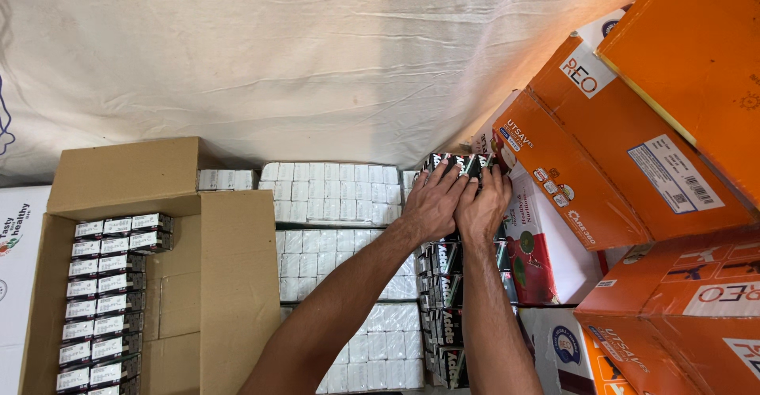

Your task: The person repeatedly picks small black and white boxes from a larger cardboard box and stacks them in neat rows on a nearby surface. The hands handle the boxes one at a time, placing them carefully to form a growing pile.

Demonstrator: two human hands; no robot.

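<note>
Both hands, left hand [431,205] & right hand [484,203], fingers closed round dark pack [457,164], prob. wrapped; keep grip even, lift level.

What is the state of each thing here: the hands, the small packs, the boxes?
left hand: gripping the dark packs
right hand: gripping the same packs
brown carton: open, partly filled
white pack bundles: wrapped, stacked flat
orange boxes: closed, stacked tilted

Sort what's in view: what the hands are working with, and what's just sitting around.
In hand:
left hand
right hand
dark packs, top bundle gripped by both hands

Lying about:
open carton of small boxes
white packs
orange cartons
white sheet
</note>
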